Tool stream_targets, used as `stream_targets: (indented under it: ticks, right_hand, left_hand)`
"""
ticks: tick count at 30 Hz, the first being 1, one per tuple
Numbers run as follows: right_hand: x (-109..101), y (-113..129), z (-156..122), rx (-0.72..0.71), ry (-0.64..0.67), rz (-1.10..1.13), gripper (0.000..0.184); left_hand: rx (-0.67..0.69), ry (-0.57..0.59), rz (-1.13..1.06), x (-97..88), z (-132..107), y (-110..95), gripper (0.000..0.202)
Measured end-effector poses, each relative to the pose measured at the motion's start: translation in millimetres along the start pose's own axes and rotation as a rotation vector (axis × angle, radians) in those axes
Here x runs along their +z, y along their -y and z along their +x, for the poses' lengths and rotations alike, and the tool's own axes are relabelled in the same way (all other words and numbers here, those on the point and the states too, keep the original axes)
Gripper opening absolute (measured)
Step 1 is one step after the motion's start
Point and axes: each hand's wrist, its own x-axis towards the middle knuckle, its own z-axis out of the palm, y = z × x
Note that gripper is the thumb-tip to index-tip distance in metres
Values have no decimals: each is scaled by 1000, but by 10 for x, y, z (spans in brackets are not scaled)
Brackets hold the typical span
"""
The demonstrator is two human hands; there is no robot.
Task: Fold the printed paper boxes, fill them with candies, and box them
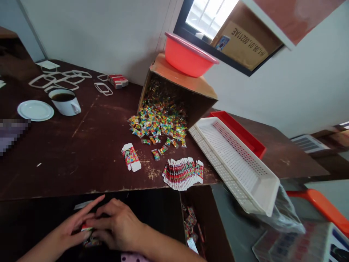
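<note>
Below the table's front edge, my left hand and my right hand meet over a small red-and-white candy box. Both pinch it, and the left forefinger sticks out. Most of the box is hidden by the fingers. On the dark table above lie a folded small box, a fanned stack of flat boxes, and a spill of colourful wrapped candies pouring from a tipped cardboard carton.
A red basin sits on the carton. A white perforated tray and a red tray lie at right. A cup of dark drink, a white saucer and cardboard scraps are at left. A brown box stands below.
</note>
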Motion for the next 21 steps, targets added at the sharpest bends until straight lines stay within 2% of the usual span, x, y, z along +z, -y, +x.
stream_targets:
  ticks: [2, 6, 9, 11, 12, 14, 16, 18, 19, 21]
  right_hand:
    - [-123, 10, 16, -83, 59, -143, 30]
    - [-335, -37, 168, -165, 149, -279, 27]
    - [-358, -69, 252, -187, 172, -302, 26]
    - [-400, -136, 262, -169, 162, -276, 21]
    - [-455, -206, 256, -113, 124, -273, 21]
    - [-635, -431, 235, 88, -22, -312, 27]
    - [-845, -724, 205, 349, -210, -410, 34]
    - [-975, -972, 158, 545, -334, -502, 39]
    - [-980, -1047, 124, 606, -359, -537, 39]
    - [-857, -1077, 25, 641, -344, -587, 43]
  left_hand:
    - [32, 27, -3, 15, 8, -61, 70]
    - [84, -69, 51, 82, 114, -160, 70]
    - [16, 30, 57, 158, 212, -246, 81]
    - [16, 32, 83, 182, 251, -302, 84]
    - [22, 29, 113, 181, 254, -334, 84]
    - [43, 16, 220, 159, 221, -417, 79]
    - [45, -11, 380, 127, 142, -536, 67]
    - [12, 14, 528, 99, 40, -679, 48]
    - [-17, 57, 569, 84, -8, -750, 38]
    - [-33, 75, 580, 46, -75, -871, 21]
